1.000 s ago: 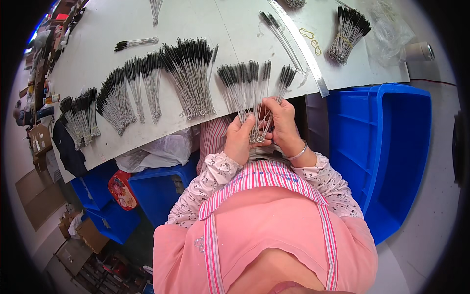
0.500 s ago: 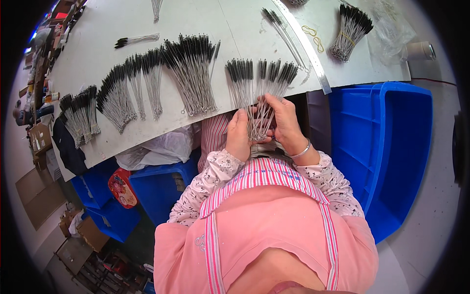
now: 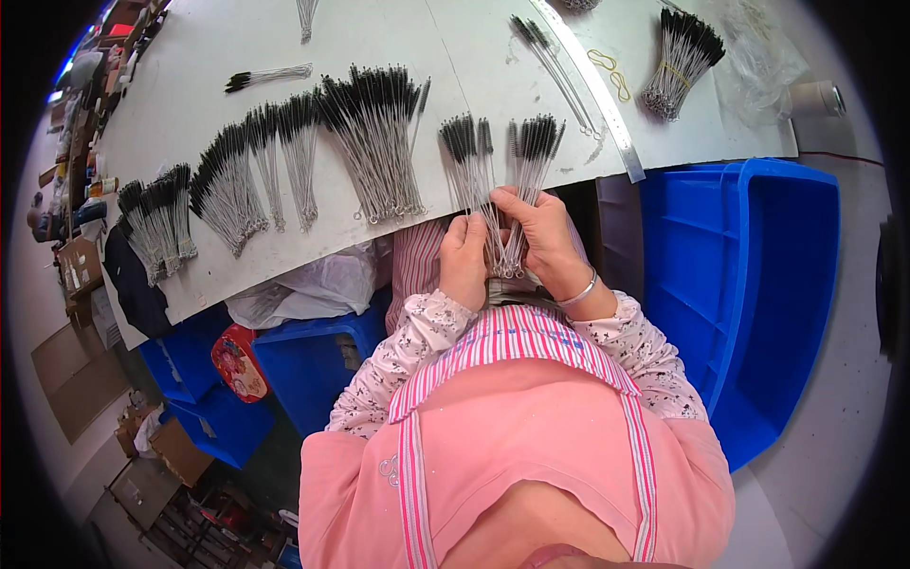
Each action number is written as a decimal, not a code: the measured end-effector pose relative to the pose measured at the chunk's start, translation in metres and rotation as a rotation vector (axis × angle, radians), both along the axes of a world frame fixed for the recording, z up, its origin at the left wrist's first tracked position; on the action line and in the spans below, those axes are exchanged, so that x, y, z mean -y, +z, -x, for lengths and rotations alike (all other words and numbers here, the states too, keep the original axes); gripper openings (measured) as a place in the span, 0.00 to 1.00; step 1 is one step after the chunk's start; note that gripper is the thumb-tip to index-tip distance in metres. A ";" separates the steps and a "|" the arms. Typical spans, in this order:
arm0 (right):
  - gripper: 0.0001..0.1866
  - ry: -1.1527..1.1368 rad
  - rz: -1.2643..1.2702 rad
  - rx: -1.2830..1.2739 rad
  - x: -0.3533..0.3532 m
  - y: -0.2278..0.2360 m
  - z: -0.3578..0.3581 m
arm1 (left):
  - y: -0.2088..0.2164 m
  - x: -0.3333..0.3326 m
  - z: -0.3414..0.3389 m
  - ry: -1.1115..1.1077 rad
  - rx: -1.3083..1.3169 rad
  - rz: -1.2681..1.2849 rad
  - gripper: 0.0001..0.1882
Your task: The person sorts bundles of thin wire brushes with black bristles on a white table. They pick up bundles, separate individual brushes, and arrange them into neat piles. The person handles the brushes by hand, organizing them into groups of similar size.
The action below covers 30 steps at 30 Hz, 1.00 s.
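At the table's front edge I hold thin wire brushes with black bristle ends, split into two fans. My left hand (image 3: pixel 464 258) is closed around the left bunch of brushes (image 3: pixel 466 156). Around the right bunch of brushes (image 3: pixel 533 152) my right hand (image 3: pixel 542 237) is closed, its thumb reaching toward the gap between them. The looped wire ends meet low between my palms, while the bristles point away from me. Just left of my hands a large pile of brushes (image 3: pixel 372 142) lies on the table (image 3: pixel 398 38).
Smaller brush piles (image 3: pixel 227 185) spread leftward. A metal ruler (image 3: pixel 597 95) lies at right, beside a few loose brushes (image 3: pixel 552 71), yellow rubber bands (image 3: pixel 611 74) and a banded bundle (image 3: pixel 681 66). Blue crates (image 3: pixel 697 275) stand right and below left (image 3: pixel 299 370). A plastic bag (image 3: pixel 308 289) hangs under the edge.
The brushes between my hands have parted into two distinct fans with a wider gap. My right thumb has shifted left toward the left bunch.
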State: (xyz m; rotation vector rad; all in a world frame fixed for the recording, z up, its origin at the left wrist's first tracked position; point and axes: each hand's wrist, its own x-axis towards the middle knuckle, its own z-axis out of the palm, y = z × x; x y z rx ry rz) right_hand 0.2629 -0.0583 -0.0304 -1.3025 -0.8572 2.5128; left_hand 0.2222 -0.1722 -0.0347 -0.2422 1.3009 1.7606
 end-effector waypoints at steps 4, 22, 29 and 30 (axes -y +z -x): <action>0.07 -0.023 -0.038 0.001 0.001 -0.002 0.000 | 0.005 -0.001 0.001 0.033 0.047 -0.026 0.16; 0.13 -0.106 -0.204 -0.029 0.011 -0.009 0.002 | 0.009 -0.011 -0.001 -0.015 -0.087 0.055 0.09; 0.12 -0.005 -0.155 0.045 0.009 0.007 0.005 | -0.004 -0.004 -0.003 0.045 0.062 -0.003 0.15; 0.12 0.024 -0.142 0.055 0.009 0.007 0.005 | -0.001 -0.004 -0.003 0.016 0.036 0.031 0.15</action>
